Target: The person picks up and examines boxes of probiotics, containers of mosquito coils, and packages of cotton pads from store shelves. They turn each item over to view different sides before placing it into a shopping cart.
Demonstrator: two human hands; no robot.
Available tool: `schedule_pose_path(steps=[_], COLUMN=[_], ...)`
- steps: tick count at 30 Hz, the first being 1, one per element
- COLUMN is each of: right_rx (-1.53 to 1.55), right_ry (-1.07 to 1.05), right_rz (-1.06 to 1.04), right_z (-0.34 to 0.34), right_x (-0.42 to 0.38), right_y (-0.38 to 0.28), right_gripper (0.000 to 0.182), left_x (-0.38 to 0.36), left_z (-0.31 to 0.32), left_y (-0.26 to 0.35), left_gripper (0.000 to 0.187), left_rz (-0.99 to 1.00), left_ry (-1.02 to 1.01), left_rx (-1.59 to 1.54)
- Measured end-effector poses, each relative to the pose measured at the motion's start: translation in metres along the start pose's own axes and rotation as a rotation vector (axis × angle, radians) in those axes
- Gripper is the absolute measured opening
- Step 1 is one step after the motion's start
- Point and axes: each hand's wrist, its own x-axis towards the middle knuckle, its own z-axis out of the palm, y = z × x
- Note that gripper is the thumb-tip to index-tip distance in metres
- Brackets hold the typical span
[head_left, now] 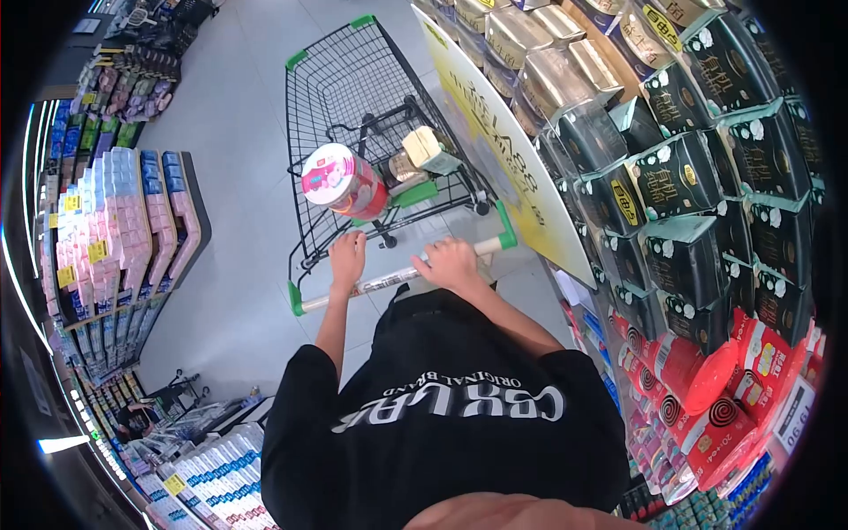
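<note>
Cart (336, 93): ahead of us; we seem to be at the pushing step.
Handlebar (387, 282): steering calls for even pressure from both sides.
Pink tub (343, 184): inside, near us.
Right hand (450, 262): curled around the handlebar.
Left hand (347, 256): loosely bent across it; we cannot tell whether it grips.

a shop of the supermarket kind: a wire shopping cart (349, 95) with green corners stands upper center, shelved pink and blue packs (108, 221) with yellow price tags (98, 252) fill the left, dark packs (664, 181) are stacked right beside a big printed sign (521, 177) (yellow and white), and a price card (798, 413) shows lower right.
</note>
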Motion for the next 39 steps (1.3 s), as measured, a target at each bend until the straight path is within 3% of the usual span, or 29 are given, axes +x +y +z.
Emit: schedule_pose_path(steps=[4, 9, 12, 14, 16, 18, 20, 25, 28, 29, 31, 34, 35, 38, 39], right_rx=[-0.026, -0.065, -0.069, -0.078, -0.063, -0.042, -0.068, 0.031, 0.556, 0.813, 1.438, 1.536, 1.397, 1.013, 0.885], right_ry=[-0.060, -0.108, -0.082, -0.039, -0.035, -0.010, 0.031, 0.114, 0.396, 0.305, 0.408, 0.543, 0.586, 0.745, 0.737], right_rz=[0.054, 0.084, 0.102, 0.090, 0.075, 0.059, 0.025, 0.117, 0.354, 0.485, 0.603, 0.651, 0.635, 0.519, 0.484], right_z=[0.006, 0.010, 0.016, 0.024, 0.030, 0.029, 0.028, 0.032, 0.023, -0.002, -0.054, -0.087, -0.091, -0.100, -0.114], right_x=[0.025, 0.064, 0.090, 0.113, 0.122, 0.139, 0.152, 0.167, 0.154, 0.150, 0.143, 0.130, 0.121, 0.077, 0.062], right_y=[-0.010, -0.025, -0.034, -0.032, -0.035, -0.035, -0.033, -0.037, -0.041, -0.049, -0.069, -0.082, -0.078, -0.061, -0.054], right_gripper=[0.045, 0.046, 0.046, 0.044, 0.041, 0.038, 0.032, 0.024, 0.033, 0.057, 0.073, 0.081, 0.086, 0.095, 0.100], left_x=[0.029, 0.146, 0.236, 0.278, 0.300, 0.311, 0.318, 0.316, 0.264, 0.236, 0.182, 0.104, 0.084, 0.071, 0.077], left_z=[-0.011, -0.015, 0.016, 0.034, 0.042, 0.043, 0.031, -0.025, -0.081, -0.102, -0.116, -0.105, -0.107, -0.102, -0.099], left_y=[0.017, 0.070, 0.074, 0.065, 0.053, 0.043, 0.035, 0.028, 0.046, 0.058, 0.075, 0.089, 0.088, 0.081, 0.077], left_gripper=[0.027, 0.062, 0.089, 0.090, 0.086, 0.079, 0.077, 0.076, 0.076, 0.077, 0.079, 0.085, 0.083, 0.067, 0.064], left_rz=[0.172, 0.442, 0.425, 0.378, 0.298, 0.334, 0.354, 0.310, 0.322, 0.328, 0.506, 0.893, 1.009, 1.074, 1.020], left_ry=[0.140, 0.197, 0.107, 0.026, 0.006, 0.119, 0.104, 0.098, 0.181, 0.193, 0.273, 0.216, 0.183, -0.119, -0.072], left_rx=[-0.119, -0.164, -0.169, 0.022, -0.035, -0.080, -0.089, -0.302, -0.573, -0.637, -0.668, -0.713, -0.562, -0.614, -0.530])
